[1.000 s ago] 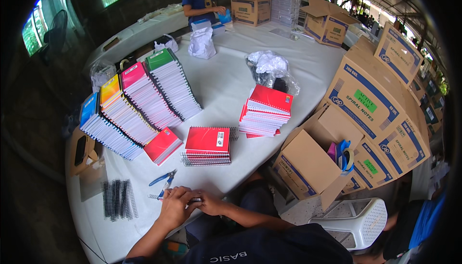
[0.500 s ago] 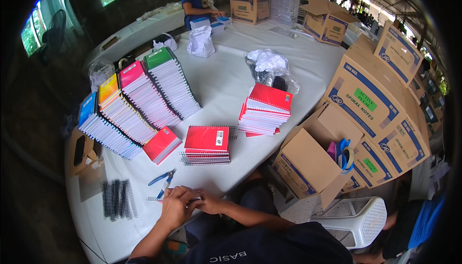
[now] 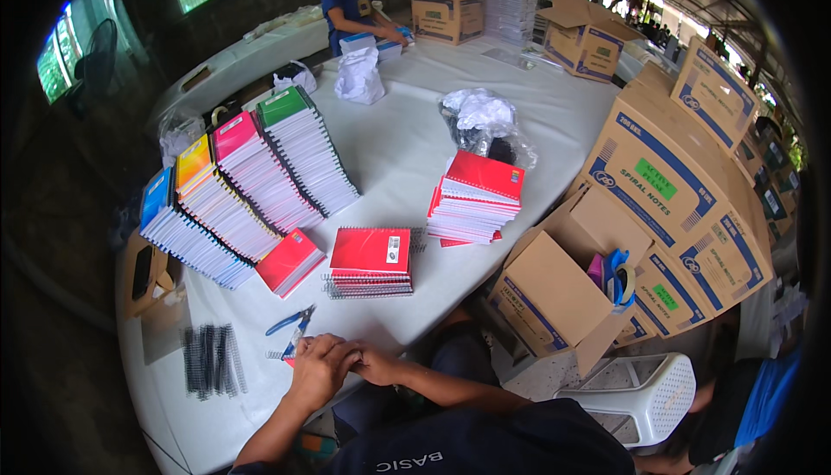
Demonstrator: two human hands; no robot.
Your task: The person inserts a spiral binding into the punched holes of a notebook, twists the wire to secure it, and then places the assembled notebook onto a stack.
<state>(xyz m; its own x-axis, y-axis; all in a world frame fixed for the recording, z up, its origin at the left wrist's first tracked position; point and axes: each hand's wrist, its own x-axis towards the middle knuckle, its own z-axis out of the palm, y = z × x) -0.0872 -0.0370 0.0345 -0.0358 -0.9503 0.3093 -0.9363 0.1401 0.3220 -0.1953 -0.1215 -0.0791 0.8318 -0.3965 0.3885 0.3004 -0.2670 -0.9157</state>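
Observation:
Both of my hands are together at the near edge of the table, over a small red spiral notebook (image 3: 290,362) that they mostly hide. A bit of wire coil (image 3: 274,356) sticks out past its left end. My left hand (image 3: 318,368) is closed over the notebook, fingers bent. My right hand (image 3: 375,366) is closed at its right side, fingertips meeting the left hand's; the exact grip is hidden. Blue-handled cutting pliers (image 3: 294,328) lie just beyond my left hand. Farther out is a pile of red notebooks (image 3: 370,253) with coils protruding at the sides.
Loose black coils (image 3: 212,360) lie at left. Behind stand blue (image 3: 158,193), yellow (image 3: 196,163), pink (image 3: 232,131) and green (image 3: 284,105) notebook stacks, plus a small red block (image 3: 292,264). A red stack (image 3: 481,182) is at right, near an open carton (image 3: 554,289) and a white stool (image 3: 649,397).
My fingers have shifted slightly, the right hand closing in against the left. The gap between them that showed an edge is now covered. Across the table, a co-worker's arms have moved a little.

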